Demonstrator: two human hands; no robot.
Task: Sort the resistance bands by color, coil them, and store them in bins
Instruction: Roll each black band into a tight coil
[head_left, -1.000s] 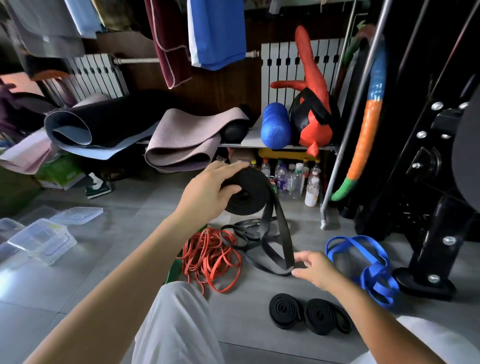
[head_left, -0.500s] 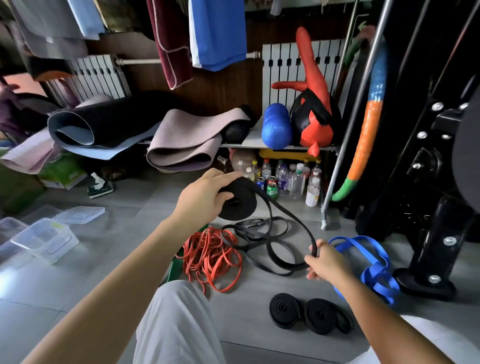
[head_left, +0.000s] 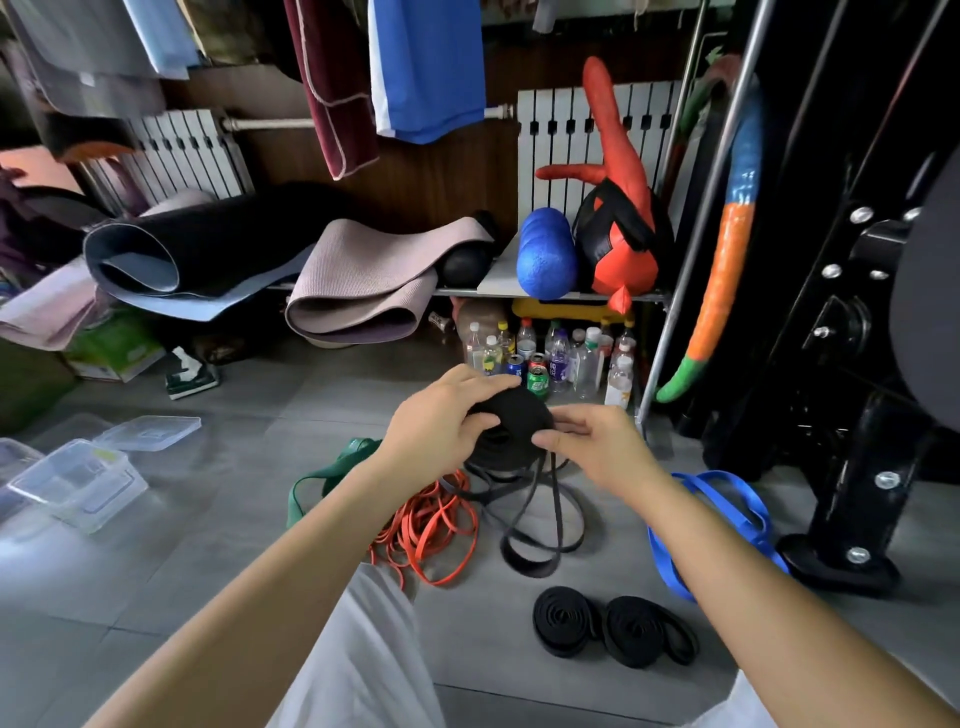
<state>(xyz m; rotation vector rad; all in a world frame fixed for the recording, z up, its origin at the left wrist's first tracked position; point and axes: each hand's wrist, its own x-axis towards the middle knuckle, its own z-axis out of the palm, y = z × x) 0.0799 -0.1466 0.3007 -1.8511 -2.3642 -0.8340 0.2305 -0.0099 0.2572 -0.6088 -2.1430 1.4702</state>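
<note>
1. Above the grey floor (head_left: 234, 545), between both hands, the black band coil (head_left: 511, 415) is being held up. The left hand (head_left: 441, 421) is gripping it with fingers curled over the top, and the right hand (head_left: 592, 447) is pinching the strap at the coil's right edge.
2. The loose tail (head_left: 540, 519) is drooping to the floor in slack loops, so the band is looking light, soft and floppy. It is probably springy enough to unwind if the pinch is eased.
3. Squeezing the coil's flat faces is likely the safest hold.
4. The orange bands (head_left: 431, 525) are lying just left of the tail, and the blue bands (head_left: 727, 514) are lying to its right, near the machine base (head_left: 841, 561). Two finished black coils (head_left: 566, 621) are sitting nearer the person. The clear bins (head_left: 78, 480) are waiting well apart on the left, across bare floor.
</note>
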